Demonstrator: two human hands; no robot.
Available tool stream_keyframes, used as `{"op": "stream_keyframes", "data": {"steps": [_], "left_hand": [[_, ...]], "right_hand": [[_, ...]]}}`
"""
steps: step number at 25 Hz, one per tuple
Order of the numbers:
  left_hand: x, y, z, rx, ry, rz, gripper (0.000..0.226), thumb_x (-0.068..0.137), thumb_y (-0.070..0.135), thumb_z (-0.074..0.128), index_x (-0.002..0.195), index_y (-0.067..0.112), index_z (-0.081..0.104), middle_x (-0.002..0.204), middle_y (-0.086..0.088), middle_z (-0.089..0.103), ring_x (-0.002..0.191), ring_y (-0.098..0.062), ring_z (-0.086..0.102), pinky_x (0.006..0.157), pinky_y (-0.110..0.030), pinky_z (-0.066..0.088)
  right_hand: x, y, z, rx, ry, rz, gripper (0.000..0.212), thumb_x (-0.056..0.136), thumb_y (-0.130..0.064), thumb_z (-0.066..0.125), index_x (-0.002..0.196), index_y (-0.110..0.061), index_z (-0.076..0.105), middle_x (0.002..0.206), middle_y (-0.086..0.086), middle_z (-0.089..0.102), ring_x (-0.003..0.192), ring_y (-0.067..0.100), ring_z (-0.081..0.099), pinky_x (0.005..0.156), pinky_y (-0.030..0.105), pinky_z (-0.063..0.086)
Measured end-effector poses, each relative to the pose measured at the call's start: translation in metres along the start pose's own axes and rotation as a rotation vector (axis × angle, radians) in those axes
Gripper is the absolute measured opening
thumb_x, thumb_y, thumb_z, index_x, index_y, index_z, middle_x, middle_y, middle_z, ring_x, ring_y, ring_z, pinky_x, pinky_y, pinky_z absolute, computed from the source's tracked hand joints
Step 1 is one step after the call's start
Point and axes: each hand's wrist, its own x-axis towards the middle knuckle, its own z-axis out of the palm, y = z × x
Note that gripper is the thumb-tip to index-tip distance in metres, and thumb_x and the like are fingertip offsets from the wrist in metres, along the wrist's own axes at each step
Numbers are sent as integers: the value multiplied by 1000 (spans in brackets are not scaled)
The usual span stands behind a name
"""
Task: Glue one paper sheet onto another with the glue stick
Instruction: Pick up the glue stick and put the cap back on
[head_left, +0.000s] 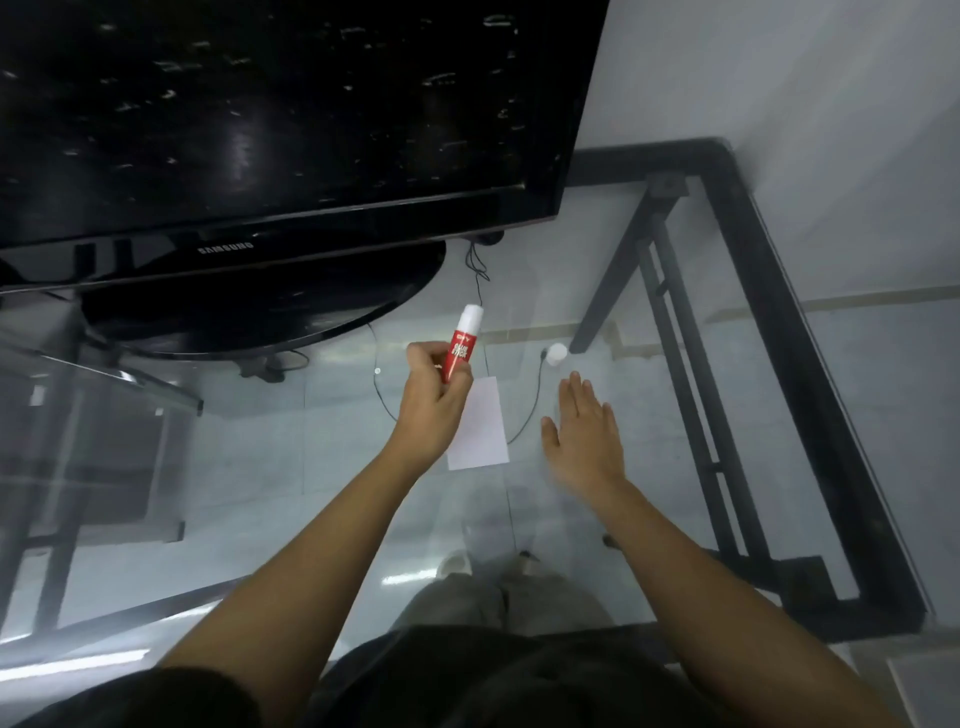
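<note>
Head view, television (280, 119) beside glue stick (461, 343)

Glass table (597, 291), clear top, black metal frame along right and far edges. Floor tiles and table legs visible through it. On the glass: black TV (270, 119) on an oval black stand at far left, a white paper sheet (480, 426) near the middle, a small white cap (557, 353) just beyond the sheet.
</note>
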Motion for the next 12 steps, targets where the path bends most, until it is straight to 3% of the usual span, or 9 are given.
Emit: {"op": "stream_keyframes", "data": {"steps": [1, 3, 5, 7, 10, 12], "left_hand": [[-6, 2, -6, -4, 9, 10, 15, 95, 21, 45, 106, 22, 34, 84, 2, 48, 72, -18, 49, 65, -36, 46], [-16, 12, -14, 7, 11, 67, 13, 95, 25, 45, 99, 28, 34, 82, 3, 48, 69, -14, 48, 61, -32, 45], [-20, 26, -19, 9, -4, 140, 11, 95, 29, 46, 97, 31, 35, 86, -2, 50, 71, -14, 49, 62, -29, 46], [-24, 41, -22, -8, -24, 207, 9, 95, 31, 46, 97, 31, 37, 90, -7, 52, 76, -20, 53, 66, -33, 48], [-28, 55, -23, 16, -39, 286, 8, 95, 30, 49, 98, 28, 42, 93, -8, 54, 79, -17, 54, 69, -32, 47], [-33, 58, -24, -47, -15, 285, 17, 91, 31, 55, 103, 24, 45, 98, -4, 54, 80, -10, 54, 69, -22, 48]], "right_hand": [[2, -7, -15, 163, 40, 12, 49, 97, -32, 36, 139, -9, 33, 147, 12, 35, 136, 24, 30, 112, 33, 18], [3, -29, -50, 544, 123, 16, 33, 94, -34, 47, 117, -14, 59, 115, 3, 63, 109, 17, 57, 89, 19, 41], [1, -57, -85, 798, 104, -36, 28, 88, -46, 51, 102, -27, 66, 96, -14, 65, 90, -2, 59, 71, 8, 38], [-5, -80, -111, 964, 39, -100, 24, 81, -56, 56, 91, -36, 66, 90, -21, 66, 87, -8, 59, 72, 10, 41], [-12, -95, -127, 1098, 0, -121, 22, 78, -48, 65, 84, -28, 70, 82, -13, 72, 83, -1, 65, 75, 16, 47], [-14, -98, -131, 1195, 10, -84, 16, 79, -39, 67, 82, -23, 71, 73, -15, 71, 75, -4, 65, 67, 9, 46]]}}
